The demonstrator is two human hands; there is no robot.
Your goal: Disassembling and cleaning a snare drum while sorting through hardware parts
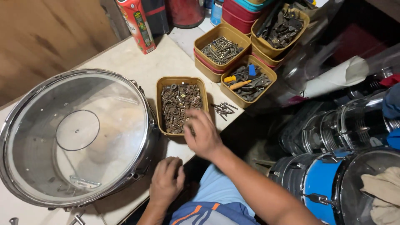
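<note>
Risk first: the tan tray of rusty washers and nuts (180, 104) sits near the table (137, 62) edge, w/ the right hand (203, 135) digging at its 5 o'clock corner. A careless pull could tip it or flick small bits off onto the floor, imo. Loose screws (224, 109) lie at the tray's 3 o'clock, also close to the edge, easy to sweep off w/ a wrist.

Right hand: fingers curled down into the tray's near corner, touching the hardware; can't tell if anything's pinched, the hand is blurred.

Left hand (167, 180): loosely closed, knuckles up, resting on the table edge at the tray's 6 o'clock, beside the snare drum (77, 137). Whether it hides something I can't tell.
</note>
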